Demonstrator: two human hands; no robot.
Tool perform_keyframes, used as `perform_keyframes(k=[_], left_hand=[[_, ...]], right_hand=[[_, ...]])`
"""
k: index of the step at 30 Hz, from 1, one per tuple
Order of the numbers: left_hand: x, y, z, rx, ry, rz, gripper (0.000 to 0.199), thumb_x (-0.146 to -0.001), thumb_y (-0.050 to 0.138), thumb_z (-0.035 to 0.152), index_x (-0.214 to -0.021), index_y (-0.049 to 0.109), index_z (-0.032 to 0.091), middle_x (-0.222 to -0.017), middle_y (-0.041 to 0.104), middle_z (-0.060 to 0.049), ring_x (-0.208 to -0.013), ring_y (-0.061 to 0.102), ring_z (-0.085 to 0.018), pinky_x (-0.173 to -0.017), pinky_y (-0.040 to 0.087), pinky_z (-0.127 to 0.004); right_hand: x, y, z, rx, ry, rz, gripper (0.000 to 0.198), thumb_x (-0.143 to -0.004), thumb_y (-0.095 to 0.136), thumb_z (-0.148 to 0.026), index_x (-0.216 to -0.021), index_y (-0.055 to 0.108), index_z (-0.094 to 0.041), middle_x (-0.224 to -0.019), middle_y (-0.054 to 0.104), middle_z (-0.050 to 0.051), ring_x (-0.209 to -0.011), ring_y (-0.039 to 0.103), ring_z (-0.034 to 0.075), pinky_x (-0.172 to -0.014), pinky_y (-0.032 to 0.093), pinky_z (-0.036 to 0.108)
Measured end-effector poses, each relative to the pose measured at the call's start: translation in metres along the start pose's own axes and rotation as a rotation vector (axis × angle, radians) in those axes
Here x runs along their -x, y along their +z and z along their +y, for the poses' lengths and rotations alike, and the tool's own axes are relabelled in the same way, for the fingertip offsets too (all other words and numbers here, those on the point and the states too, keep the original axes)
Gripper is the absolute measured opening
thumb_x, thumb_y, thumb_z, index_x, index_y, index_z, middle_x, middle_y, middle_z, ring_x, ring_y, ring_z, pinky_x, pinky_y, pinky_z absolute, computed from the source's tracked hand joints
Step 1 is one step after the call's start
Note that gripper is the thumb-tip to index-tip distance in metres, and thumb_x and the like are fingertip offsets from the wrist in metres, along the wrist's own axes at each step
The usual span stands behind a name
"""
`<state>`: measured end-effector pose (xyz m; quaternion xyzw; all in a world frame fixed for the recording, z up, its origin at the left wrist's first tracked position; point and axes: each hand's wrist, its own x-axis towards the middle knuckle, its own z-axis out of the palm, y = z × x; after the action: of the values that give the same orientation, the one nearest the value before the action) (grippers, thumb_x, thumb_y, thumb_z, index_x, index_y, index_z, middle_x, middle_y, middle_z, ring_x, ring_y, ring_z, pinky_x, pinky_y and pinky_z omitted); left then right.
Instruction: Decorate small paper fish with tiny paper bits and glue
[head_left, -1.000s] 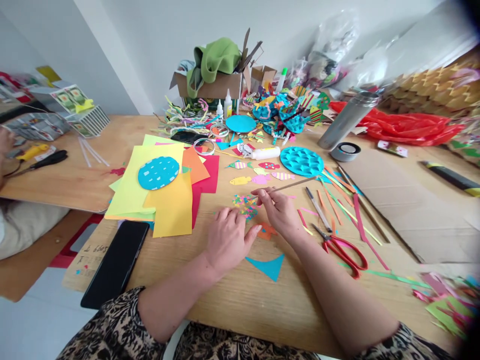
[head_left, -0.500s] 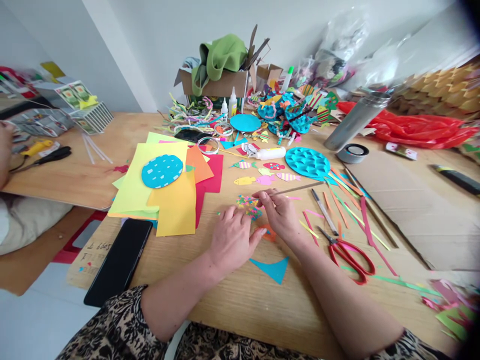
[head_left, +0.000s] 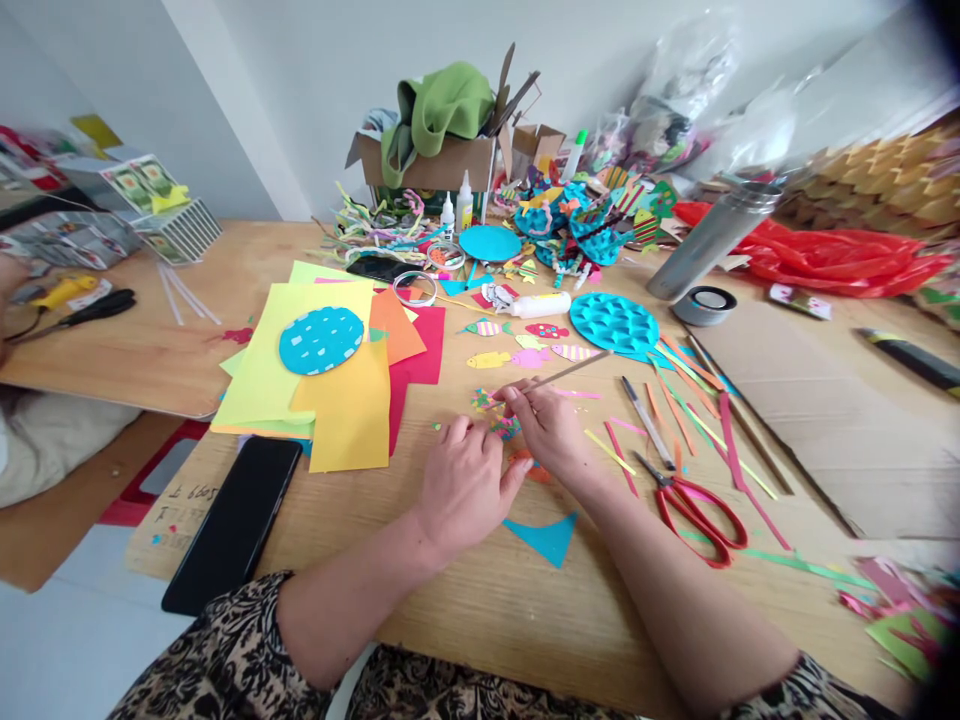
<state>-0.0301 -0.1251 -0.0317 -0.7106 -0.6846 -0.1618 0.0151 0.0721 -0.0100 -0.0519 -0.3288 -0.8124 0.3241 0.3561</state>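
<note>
My right hand [head_left: 546,425] is closed around a thin brown stick [head_left: 574,370]; one end reaches over a small heap of coloured paper bits [head_left: 484,400] and the other points up to the right. Beside it my left hand [head_left: 461,480] rests on the table, fingers bent and thumb spread apart, with nothing seen in it. Its thumb tip is at an orange paper fish [head_left: 538,470], partly covered by my right hand. Several paper fish [head_left: 531,357] lie beyond my hands. A blue paper scrap [head_left: 547,540] sits nearer to me.
Red-handled scissors [head_left: 701,520], a pen [head_left: 646,420] and paper strips lie at right, by cardboard [head_left: 825,430]. Coloured sheets [head_left: 349,430] and a black phone [head_left: 232,525] are at left. A steel flask [head_left: 712,240] and glue bottle [head_left: 541,305] stand or lie further back. Another person sits far left.
My right hand has shifted slightly left and the stick's end has swung left, now tilted more steeply, its lower end over the paper bits. My left hand has hardly moved.
</note>
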Motion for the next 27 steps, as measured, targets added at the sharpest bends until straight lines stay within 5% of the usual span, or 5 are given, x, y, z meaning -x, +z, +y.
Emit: perform_keyframes(k=[15,21,27], left_hand=[[0.006,0.000,0.002,0.004,0.066,0.051,0.037,-0.097,0.043,0.037,-0.076,0.063,0.015,-0.075,0.063,-0.010,-0.086,0.056,-0.027,-0.077,0.047,-0.044],[0.013,-0.002,0.007,0.053,0.144,0.046,0.036,-0.096,0.044,0.035,-0.075,0.066,0.015,-0.077,0.065,-0.010,-0.089,0.056,-0.026,-0.090,0.047,-0.047],[0.019,-0.006,0.015,0.109,0.182,-0.050,0.036,-0.096,0.045,0.039,-0.085,0.069,0.014,-0.088,0.065,-0.011,-0.094,0.055,-0.027,-0.084,0.049,-0.046]], right_hand=[[0.001,-0.003,0.000,-0.037,0.029,0.006,0.051,-0.096,0.037,-0.054,-0.063,0.058,-0.021,-0.076,0.069,0.007,-0.076,0.063,0.019,-0.075,0.047,0.035],[0.006,-0.027,-0.011,-0.094,0.076,0.083,0.049,-0.095,0.040,-0.054,-0.065,0.060,-0.021,-0.073,0.067,0.006,-0.076,0.064,0.019,-0.073,0.049,0.035],[0.032,-0.053,-0.022,-0.094,0.068,0.059,0.047,-0.097,0.042,-0.046,-0.060,0.056,-0.021,-0.074,0.068,0.006,-0.075,0.063,0.018,-0.071,0.047,0.033]])
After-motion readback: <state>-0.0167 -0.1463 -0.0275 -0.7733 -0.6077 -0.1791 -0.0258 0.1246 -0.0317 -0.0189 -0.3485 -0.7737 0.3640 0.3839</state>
